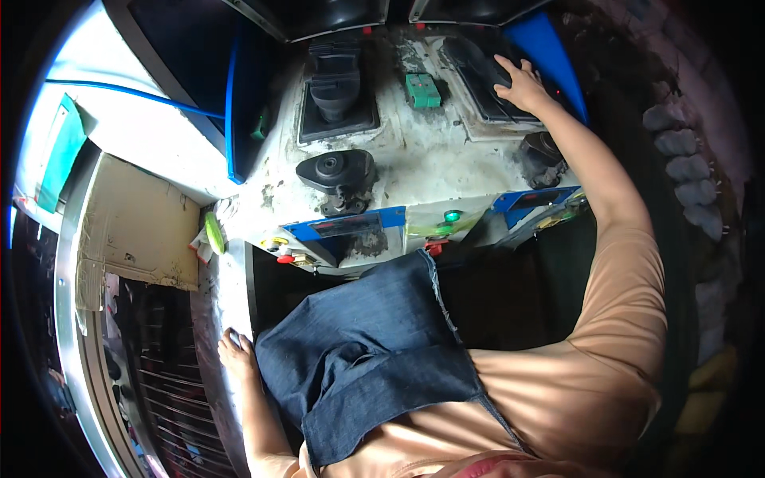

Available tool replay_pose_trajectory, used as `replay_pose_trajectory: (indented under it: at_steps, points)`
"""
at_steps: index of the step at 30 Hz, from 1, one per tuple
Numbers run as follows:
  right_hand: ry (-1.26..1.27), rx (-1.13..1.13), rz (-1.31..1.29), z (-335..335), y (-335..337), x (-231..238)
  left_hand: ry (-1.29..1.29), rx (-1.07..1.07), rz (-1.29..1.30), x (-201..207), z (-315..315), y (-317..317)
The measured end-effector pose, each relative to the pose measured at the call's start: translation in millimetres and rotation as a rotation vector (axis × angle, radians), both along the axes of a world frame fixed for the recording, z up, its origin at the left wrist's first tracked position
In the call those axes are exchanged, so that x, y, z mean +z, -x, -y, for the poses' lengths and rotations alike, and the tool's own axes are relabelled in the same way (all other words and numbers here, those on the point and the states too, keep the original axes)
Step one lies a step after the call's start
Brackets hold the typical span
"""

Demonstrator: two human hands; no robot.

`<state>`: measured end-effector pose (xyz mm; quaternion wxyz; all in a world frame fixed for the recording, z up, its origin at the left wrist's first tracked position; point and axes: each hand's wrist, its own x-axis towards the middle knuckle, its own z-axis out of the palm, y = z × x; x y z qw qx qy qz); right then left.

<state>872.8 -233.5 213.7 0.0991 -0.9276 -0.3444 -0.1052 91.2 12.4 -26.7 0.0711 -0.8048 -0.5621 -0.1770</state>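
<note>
Head view: right hand [526, 89], fingers wide, over black plate [476, 70], nothing gripped yet; left hand [237, 358] at ledge [234, 291], grip unclear.

A blue panel [548, 46] blocks passage just right of my right hand [523, 86]. Farther left, a bare strip opens between a green block [422, 91] and a black fixture [333, 94].

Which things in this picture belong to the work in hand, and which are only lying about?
Likely in use: white machine; its right black pad; the right hand at that pad.
Probably lying about: brown cardboard; green oblong thing.
</note>
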Motion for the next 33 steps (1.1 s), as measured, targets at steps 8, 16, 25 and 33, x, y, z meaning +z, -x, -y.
replay_pose_trajectory:
  at_steps: [8, 16, 25, 33]
  points:
    - [0.014, 0.025, 0.078, 10, -25, -11, 0.004, -0.039, 0.000, 5, -9, -10]
    - [-0.394, 0.410, -0.020, 45, 100, 25, -0.076, -0.257, 0.294, 29, -15, -79]
    - [-0.749, 0.062, -0.680, 235, 131, -110, 1.188, -1.108, 0.501, 76, 154, -372]
    - [-0.212, -0.200, -0.125, 272, 92, -204, 1.436, -0.860, 0.932, -4, 173, -448]
